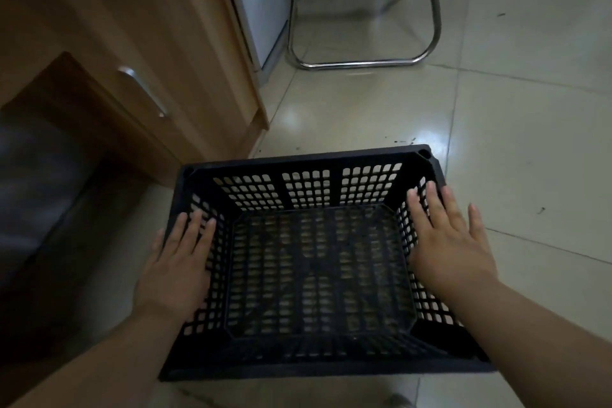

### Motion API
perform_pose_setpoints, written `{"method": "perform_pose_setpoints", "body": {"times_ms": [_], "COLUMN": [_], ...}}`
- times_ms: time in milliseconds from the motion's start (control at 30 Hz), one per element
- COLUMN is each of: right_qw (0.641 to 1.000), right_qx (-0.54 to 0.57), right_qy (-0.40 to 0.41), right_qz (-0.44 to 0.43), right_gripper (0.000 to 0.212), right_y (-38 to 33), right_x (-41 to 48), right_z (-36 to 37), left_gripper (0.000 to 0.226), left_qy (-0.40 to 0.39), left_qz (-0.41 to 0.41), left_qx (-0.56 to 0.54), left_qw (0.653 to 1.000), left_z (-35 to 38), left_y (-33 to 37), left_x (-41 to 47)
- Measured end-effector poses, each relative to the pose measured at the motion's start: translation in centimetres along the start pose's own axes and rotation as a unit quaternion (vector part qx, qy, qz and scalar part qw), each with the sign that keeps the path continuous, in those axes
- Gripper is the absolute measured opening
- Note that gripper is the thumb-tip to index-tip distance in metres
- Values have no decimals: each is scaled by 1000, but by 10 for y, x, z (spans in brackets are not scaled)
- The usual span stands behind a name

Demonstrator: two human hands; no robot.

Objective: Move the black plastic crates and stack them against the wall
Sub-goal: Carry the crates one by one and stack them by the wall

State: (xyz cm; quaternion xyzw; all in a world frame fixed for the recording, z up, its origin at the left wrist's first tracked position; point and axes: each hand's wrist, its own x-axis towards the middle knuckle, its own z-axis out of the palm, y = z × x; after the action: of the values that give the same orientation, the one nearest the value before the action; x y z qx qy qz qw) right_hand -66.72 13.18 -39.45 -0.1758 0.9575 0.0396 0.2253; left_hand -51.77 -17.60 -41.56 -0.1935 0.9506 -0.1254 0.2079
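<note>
One black plastic crate [308, 161] with latticed walls and floor sits upright and empty on the tiled floor, right below me. My left hand [177, 262] lies over its left rim with fingers straight, palm down. Over the right rim lies my right hand [447, 242], fingers also straight and spread, the thumb out to the right. Neither hand curls round the rim. I cannot tell whether the palms touch the plastic or hover just above it.
A wooden cabinet [139, 43] with a metal handle [145, 93] stands at the left, close to the crate's far left corner. A chrome chair frame [364, 63] stands on the floor further ahead. Glossy beige tiles [530, 109] stretch to the right.
</note>
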Motion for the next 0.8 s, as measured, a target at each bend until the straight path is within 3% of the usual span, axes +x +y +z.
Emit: {"method": "perform_pose_setpoints", "body": {"times_ms": [133, 267, 533, 800], "right_qw": [999, 995, 977, 958], "right_qx": [-48, -97, -206, -286], "right_qy": [-1, -4, 29, -17], "right_qz": [-15, -13, -36, -34], "right_gripper": [73, 66, 62, 61], "right_y": [14, 27, 35, 41], "right_x": [48, 72, 94, 87], "right_z": [32, 51, 65, 62], "left_gripper": [76, 75, 77, 78], "left_qy": [-58, -68, -66, -100], "left_qz": [-31, -37, 26, 61], "left_qx": [29, 63, 166, 181], "left_qw": [997, 995, 983, 976], "left_z": [35, 58, 57, 41], "left_y": [-2, -12, -9, -6], "left_x": [39, 60, 73, 52]}}
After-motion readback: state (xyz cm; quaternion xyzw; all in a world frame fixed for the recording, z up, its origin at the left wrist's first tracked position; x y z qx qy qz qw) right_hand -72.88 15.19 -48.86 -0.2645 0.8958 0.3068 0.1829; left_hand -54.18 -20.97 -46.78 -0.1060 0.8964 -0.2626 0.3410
